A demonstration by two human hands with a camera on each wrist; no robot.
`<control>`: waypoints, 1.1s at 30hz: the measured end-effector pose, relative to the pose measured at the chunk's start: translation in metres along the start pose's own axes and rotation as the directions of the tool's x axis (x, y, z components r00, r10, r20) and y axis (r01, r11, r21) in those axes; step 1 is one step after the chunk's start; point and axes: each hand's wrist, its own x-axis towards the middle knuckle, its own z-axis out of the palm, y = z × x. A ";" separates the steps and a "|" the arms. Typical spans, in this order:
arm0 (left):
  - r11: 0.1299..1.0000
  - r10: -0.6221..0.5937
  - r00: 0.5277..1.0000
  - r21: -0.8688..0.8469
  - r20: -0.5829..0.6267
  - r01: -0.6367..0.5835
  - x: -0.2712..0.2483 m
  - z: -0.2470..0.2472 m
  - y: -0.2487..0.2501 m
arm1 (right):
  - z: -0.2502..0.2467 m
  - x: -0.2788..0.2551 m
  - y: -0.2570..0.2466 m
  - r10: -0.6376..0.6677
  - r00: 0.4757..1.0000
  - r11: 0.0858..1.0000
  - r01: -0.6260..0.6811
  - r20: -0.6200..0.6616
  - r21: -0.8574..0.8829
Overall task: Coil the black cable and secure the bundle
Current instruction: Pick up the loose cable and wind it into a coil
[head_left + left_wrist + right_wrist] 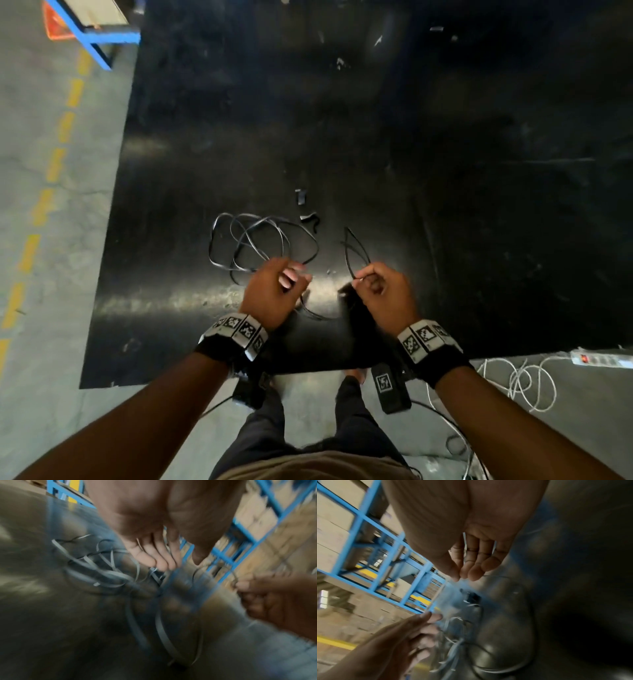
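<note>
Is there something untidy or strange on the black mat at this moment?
Yes. The black cable lies in loose, crossing loops on the mat, not a neat coil. Only the right hand pinches a small loop. Small black scraps lie just beyond the tangle.

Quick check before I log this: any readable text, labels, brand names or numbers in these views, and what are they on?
No readable words, brands or numbers in any view.
Wristbands at both hands: black-and-white square marker patterns, not text.
Black strap tag below the right wrist: a square marker glyph, not legible as letters.
White power strip on the floor: any print too small to read.
Cardboard boxes on the blue racks: blurred, nothing legible.
</note>
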 end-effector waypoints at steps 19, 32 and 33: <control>0.825 0.344 0.927 -0.520 0.149 -0.223 0.015 -0.110 0.159 | -0.072 0.032 -0.168 -0.578 0.808 0.815 0.563 -0.115 -0.138; 0.691 0.348 0.904 -0.719 0.247 -0.070 -0.010 -0.165 0.193 | -0.083 0.048 -0.232 -0.671 0.737 0.730 0.676 -0.080 0.099; 0.658 0.344 0.905 -0.752 0.251 -0.042 -0.012 -0.167 0.193 | -0.082 0.048 -0.231 -0.663 0.746 0.736 0.666 -0.071 0.123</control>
